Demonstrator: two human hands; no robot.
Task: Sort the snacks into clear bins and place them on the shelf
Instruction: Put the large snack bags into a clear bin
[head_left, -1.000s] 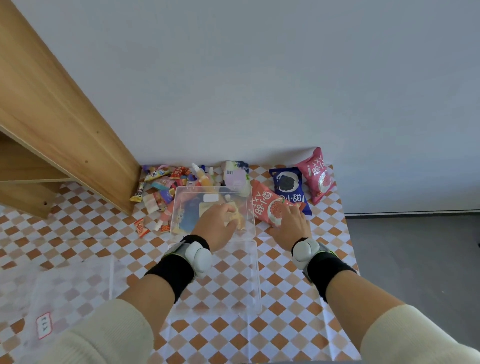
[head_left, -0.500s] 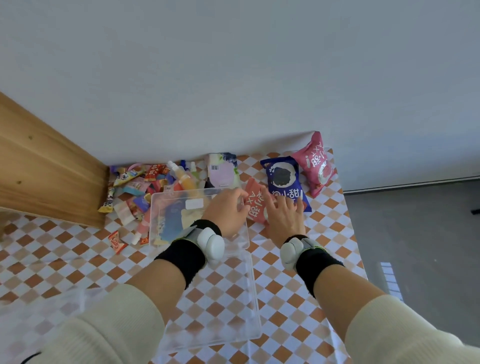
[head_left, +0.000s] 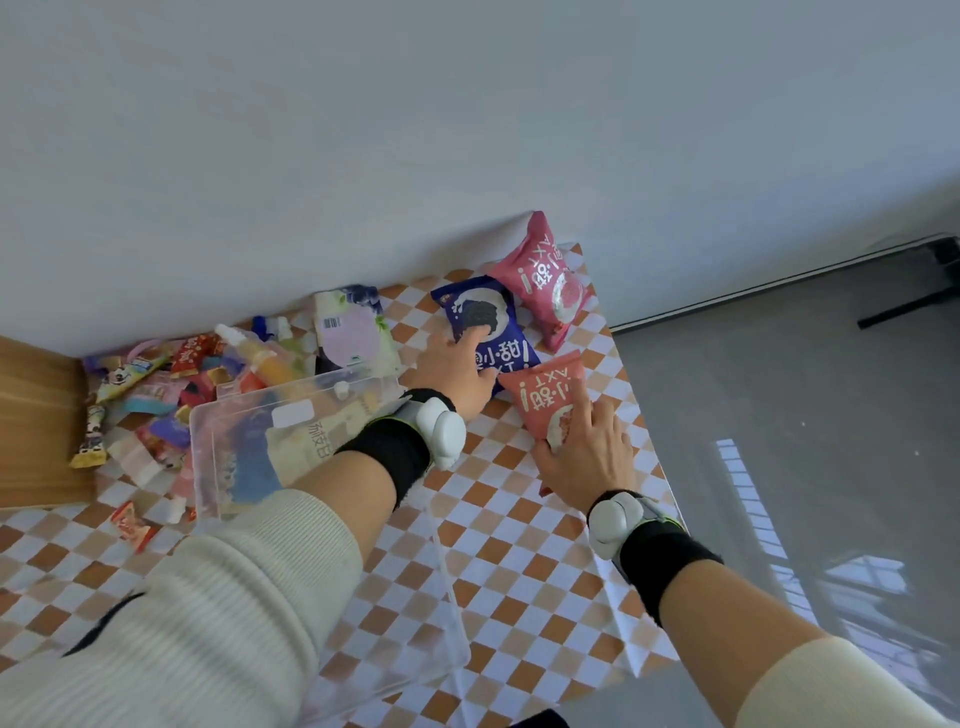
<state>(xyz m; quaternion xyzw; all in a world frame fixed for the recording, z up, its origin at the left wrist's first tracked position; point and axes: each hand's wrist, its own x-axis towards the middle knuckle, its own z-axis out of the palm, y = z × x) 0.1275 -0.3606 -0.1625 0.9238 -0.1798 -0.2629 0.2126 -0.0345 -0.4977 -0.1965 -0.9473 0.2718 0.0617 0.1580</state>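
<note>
1. Our left hand (head_left: 457, 371) lies spread on the blue bag (head_left: 485, 325) near the far right corner of the tabletop (head_left: 519, 545); its fingers press the film but are not closed round it.
2. Our right hand (head_left: 584, 449) lies flat on the coral bag (head_left: 548, 395), just nearer us than the blue one, with the thumb at its near end; we cannot tell whether it has pinched the film yet.
3. A pink bag (head_left: 545, 278) leans at the far edge against the wall, touching the blue bag.
4. These bags look puffed with air, so we judge them light, soft and glossy. They will likely slide under a flat palm and crackle if squeezed, and the contents may crush.
5. We would take each by a crimped end seam or lightly across its width.
6. The bin (head_left: 249, 452) sits left of them, already holding a few packets; small sweets (head_left: 156, 384) lie heaped toward the far left.
</note>
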